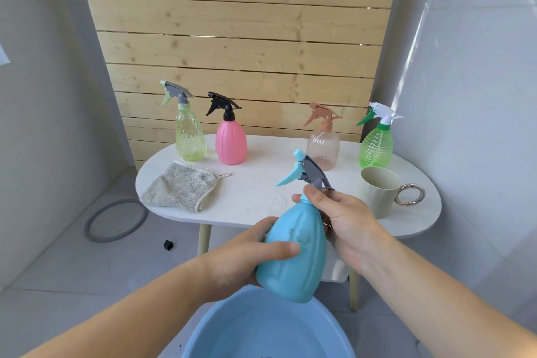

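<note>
Blue spray bottle point(293, 253) — held tilted in the air above a blue basin point(261, 331), just in front of the white desk point(252, 192); left hand point(244, 256) curled round its body, right hand point(345, 221) gripping the neck under the grey spray head point(312, 173). On the desk — yellow bottle point(190, 136), pink bottle point(231, 142), peach bottle point(323, 148), green bottle point(376, 145), grey cloth point(181, 186) at left, cream mug point(377, 192) at right.

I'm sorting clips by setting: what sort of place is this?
Likely a home utility corner: grey floor tiles, wooden slat wall, small white table, and a blue basin below the blue spray bottle.
</note>
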